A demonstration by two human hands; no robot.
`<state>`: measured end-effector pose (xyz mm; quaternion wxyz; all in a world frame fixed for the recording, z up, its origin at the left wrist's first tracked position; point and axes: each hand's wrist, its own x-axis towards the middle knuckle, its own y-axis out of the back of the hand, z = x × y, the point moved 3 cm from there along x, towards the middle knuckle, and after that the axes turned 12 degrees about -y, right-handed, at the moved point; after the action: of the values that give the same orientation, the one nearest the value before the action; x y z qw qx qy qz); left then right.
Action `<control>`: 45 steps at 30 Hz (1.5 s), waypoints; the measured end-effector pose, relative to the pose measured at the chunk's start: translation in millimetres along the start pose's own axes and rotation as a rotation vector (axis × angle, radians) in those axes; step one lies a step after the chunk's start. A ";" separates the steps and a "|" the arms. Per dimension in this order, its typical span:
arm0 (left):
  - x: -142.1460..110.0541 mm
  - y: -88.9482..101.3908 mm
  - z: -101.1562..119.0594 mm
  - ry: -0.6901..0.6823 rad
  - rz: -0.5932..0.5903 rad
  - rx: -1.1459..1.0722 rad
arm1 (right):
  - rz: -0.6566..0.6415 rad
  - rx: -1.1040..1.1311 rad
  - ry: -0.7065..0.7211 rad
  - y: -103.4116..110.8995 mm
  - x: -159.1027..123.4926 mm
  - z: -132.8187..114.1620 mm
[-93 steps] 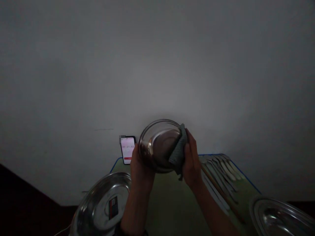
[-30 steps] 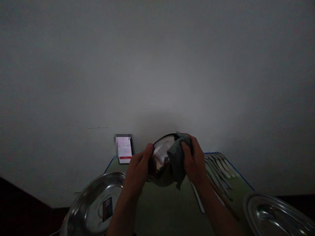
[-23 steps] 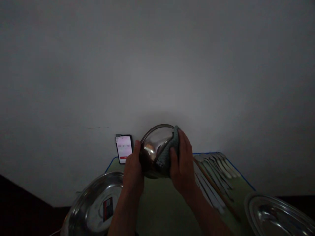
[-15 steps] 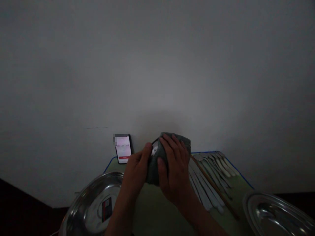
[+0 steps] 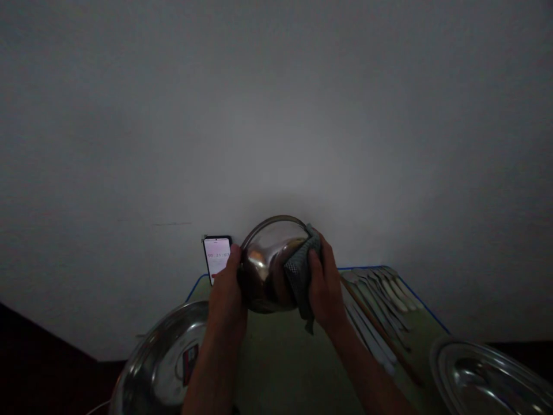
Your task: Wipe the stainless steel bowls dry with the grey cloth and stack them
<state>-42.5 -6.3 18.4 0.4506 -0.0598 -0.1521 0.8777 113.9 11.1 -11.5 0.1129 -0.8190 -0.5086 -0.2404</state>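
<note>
A round, shiny metal bowl (image 5: 272,262) is held up above the table (image 5: 276,357) with a green top and blue edging, tilted so that its curved side, apparently the outside, faces the wearer. The left grip (image 5: 228,288), a bare hand, is closed on one side of the bowl near its rim. The right grip (image 5: 326,282) is closed on a grey-green textured cloth (image 5: 299,274), pinching it against the opposite side, a loose corner hanging below.

The step in hand looks like wiping the bowl's curved surface. The next move seems to call for the left grip to hold the bowl steady while the right keeps the cloth flat and in contact, working across the shiny part left uncovered.

A lit black-edged phone (image 5: 216,253) stands behind the left grip, partly hidden by it. A wide, shiny metal basin (image 5: 142,369) lies to the left; a long brown stick (image 5: 380,325) and a row of slender utensils (image 5: 397,294) lie to the right.
</note>
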 end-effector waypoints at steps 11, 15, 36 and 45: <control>-14.9 -6.0 8.5 -0.201 -0.087 0.166 | -0.031 -0.272 0.339 -14.3 -36.6 -28.4; -18.9 -0.5 25.8 -0.259 -0.255 0.348 | -0.039 -0.262 0.424 -5.6 -32.9 -39.0; -21.2 -20.2 8.2 -0.149 -0.131 -0.055 | 0.096 -0.001 0.319 17.0 8.8 -19.0; -32.2 -35.6 -4.6 -0.046 -0.119 -0.537 | 0.083 -0.006 0.157 -6.0 2.6 -0.4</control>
<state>5.0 -11.8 24.4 0.4659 -0.1483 -0.3927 0.7789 109.5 15.7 -10.2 0.1596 -0.8182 -0.4633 -0.3006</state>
